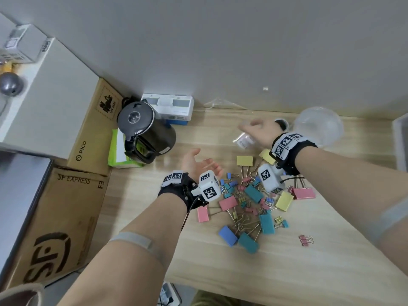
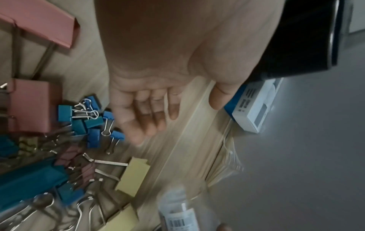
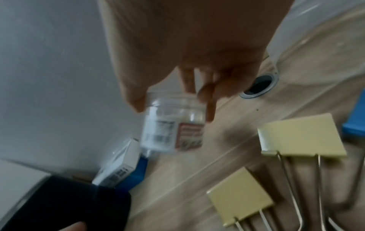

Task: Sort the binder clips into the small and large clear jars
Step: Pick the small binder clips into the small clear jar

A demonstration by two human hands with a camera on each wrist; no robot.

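A heap of coloured binder clips (image 1: 249,202), large and small, lies on the wooden table (image 1: 309,261); the left wrist view shows the clips (image 2: 65,140) too. My right hand (image 1: 250,131) is raised over the table's far side and pinches the rim of the small clear jar (image 1: 244,141). In the right wrist view, that right hand (image 3: 172,109) has thumb and fingers around the labelled small jar (image 3: 173,129), which tilts. The large clear jar (image 1: 318,127), blurred, sits behind my right wrist. My left hand (image 1: 207,162) hovers open, palm up, left of the heap, its fingers (image 2: 150,118) straight and empty.
A black kettle (image 1: 143,131), a white and blue box (image 1: 170,107) and a green packet (image 1: 119,153) stand at the table's far left. Cardboard boxes (image 1: 66,206) line the left side. A cable hole (image 1: 282,123) lies near the wall, and a pale bin (image 1: 400,140) at the right edge.
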